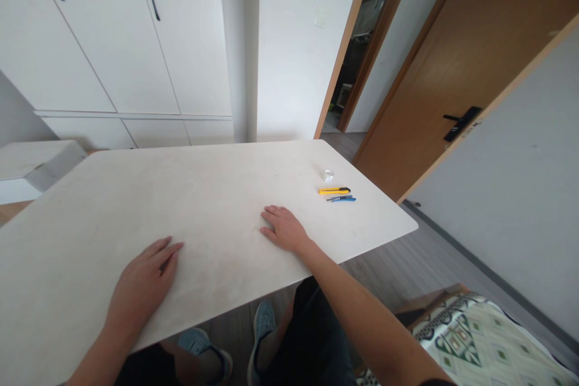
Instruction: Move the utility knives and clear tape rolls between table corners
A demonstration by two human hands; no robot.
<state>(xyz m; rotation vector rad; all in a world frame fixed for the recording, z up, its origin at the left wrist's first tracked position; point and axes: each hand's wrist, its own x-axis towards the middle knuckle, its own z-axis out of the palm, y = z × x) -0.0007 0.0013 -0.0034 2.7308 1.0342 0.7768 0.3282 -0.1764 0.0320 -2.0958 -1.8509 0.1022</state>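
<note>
My left hand (147, 277) rests on the white tabletop (203, 184) near its front edge, holding nothing; its fingers lie flat and close together with the thumb beside them. Palm down to the right lies my right hand (284, 229), also without anything in it, thumb apart from the fingers. Beyond it, toward the right end of the table, is a yellow box cutter (333, 191) with a dark end. Just in front of that cutter lies a slim blue and dark tool (342, 198), its kind too small to tell. A small clear ring, like a tape roll (328, 175), sits behind them.
White cabinets (181, 42) stand behind the table. A white box (43, 163) is at the far left. On the right are a brown door (452, 66) and a doorway; a patterned cloth (488, 344) covers something low at the lower right.
</note>
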